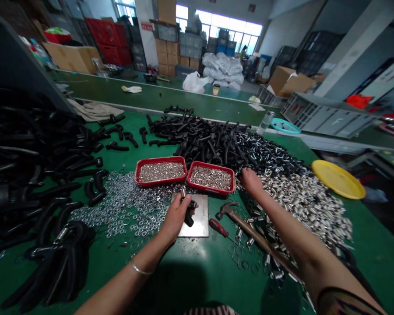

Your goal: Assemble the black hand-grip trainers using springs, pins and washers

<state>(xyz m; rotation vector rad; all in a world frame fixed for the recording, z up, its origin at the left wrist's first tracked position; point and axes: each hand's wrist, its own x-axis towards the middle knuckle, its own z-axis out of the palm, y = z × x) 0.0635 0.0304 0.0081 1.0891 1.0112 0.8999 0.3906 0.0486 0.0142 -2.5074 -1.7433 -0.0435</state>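
Observation:
My left hand (178, 214) is closed around a black clamp-like part (189, 217) with a metal spring (183, 192) sticking up at its top. It is held over a square metal plate (200, 223). My right hand (251, 181) reaches to the edge of the piles, just right of a red tray of small metal pins (233, 178). Its fingers look pinched together among dark parts, and what they grip is hidden. Close by are a pile of black parts (210, 142), black-headed bolts (265, 151) and silver cylindrical sleeves (302, 201).
A claw hammer (249, 229) and a red screwdriver (218, 227) lie right of the plate. Another red tray (136, 177) holds small metal pieces. Nuts (128, 208) are scattered leftward, beside heaped black handles (36, 175). A yellow lid (338, 178) sits at the right edge.

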